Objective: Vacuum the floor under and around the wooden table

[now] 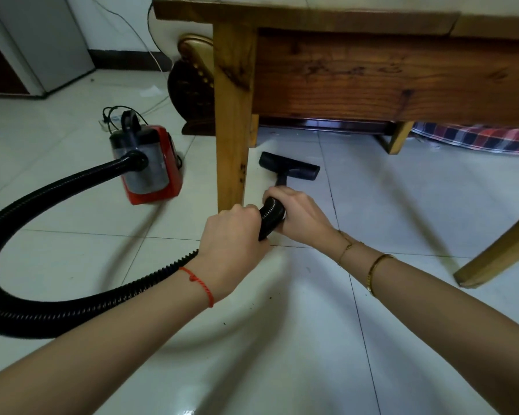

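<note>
Both hands (261,226) grip the vacuum hose (271,218); nozzle (289,168) beside table leg (232,115).

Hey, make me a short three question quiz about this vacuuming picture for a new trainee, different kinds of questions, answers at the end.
1. True or false: both hands grip the black hose close to the floor nozzle.
2. Where does the red canister vacuum stand? A) on the wooden table B) on the tiled floor, left of the near table leg C) under the table
3. Fill in: the nozzle lies on the tiles just to the ___ of the near table leg.

Key
1. True: the left hand and the right hand both hold the hose end.
2. B
3. right
</note>
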The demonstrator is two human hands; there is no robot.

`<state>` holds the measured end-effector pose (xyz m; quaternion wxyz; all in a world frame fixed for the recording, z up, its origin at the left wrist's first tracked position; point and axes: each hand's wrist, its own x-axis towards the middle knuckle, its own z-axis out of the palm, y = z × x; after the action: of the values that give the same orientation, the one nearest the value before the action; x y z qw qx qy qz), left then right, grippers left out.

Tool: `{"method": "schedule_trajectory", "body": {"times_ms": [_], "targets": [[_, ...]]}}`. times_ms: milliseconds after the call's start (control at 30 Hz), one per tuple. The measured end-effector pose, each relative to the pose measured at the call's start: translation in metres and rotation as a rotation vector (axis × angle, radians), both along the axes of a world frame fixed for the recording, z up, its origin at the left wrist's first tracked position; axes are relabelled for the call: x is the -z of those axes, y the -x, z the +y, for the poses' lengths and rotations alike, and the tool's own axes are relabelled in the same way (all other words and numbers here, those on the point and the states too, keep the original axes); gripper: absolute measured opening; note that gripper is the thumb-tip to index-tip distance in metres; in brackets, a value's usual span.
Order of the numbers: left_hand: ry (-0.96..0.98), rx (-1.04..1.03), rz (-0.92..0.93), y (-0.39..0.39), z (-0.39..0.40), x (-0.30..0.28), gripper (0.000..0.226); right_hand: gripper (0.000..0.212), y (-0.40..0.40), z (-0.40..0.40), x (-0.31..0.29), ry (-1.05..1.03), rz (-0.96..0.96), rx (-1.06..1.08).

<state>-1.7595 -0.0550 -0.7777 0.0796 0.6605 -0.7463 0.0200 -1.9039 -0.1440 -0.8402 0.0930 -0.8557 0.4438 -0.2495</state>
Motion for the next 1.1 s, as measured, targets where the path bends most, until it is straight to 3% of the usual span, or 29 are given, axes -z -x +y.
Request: {"method": "schedule_trajectory", "body": {"times_ms": [367,600,967,1100], "targets": [[-0.042,-0.061,0.121,0.014,-0.034,0.020,0.023,0.045,0.006,-0.039,0.008,-0.130,0.060,0.025],[-0.018,-0.081,0.164,0.045,-0.075,0.037,0.026,0.037,0.023,-0.078,0.008,-0.240,0.089,0.104],[-0.003,-0.106,0.115,0.062,-0.113,0.046,0.025,0.013,0.037,-0.118,0.021,-0.128,0.082,0.084],[-0.002,-0.069,0.116,0.058,-0.100,0.042,0.023,0.014,0.037,-0.108,0.027,-0.032,0.116,0.125]]}}
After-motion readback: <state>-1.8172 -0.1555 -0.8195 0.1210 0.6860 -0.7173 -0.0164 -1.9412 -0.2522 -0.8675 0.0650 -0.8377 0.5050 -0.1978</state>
